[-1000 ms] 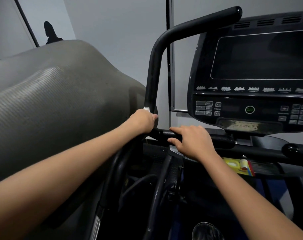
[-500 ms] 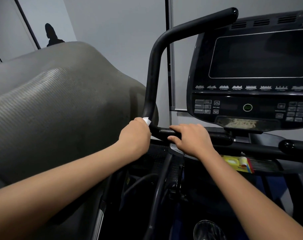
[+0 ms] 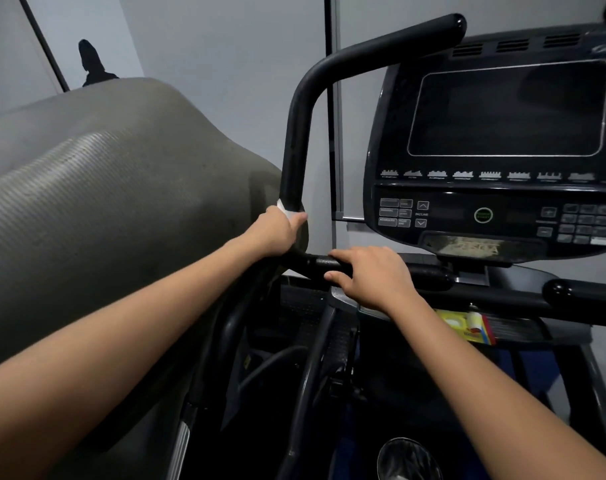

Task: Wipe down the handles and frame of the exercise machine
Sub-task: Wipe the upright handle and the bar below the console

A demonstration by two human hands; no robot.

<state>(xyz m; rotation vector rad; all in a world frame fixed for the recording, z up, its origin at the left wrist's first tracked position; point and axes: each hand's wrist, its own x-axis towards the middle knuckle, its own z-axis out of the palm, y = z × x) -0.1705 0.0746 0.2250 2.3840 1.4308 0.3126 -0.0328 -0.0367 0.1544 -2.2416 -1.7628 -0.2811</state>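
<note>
A curved handle [image 3: 296, 161] rises left of the console [image 3: 495, 140]. The left hand [image 3: 277, 233] wraps its lower part; the right hand [image 3: 371, 277] holds the crossbar [image 3: 315, 263] below the console. A rolled mat [image 3: 114, 202] lies left of the handle.

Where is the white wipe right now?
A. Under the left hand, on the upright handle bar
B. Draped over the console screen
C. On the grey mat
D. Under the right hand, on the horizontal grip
A: a corner of the white wipe shows under the left hand gripping the upright handle bar.
</note>
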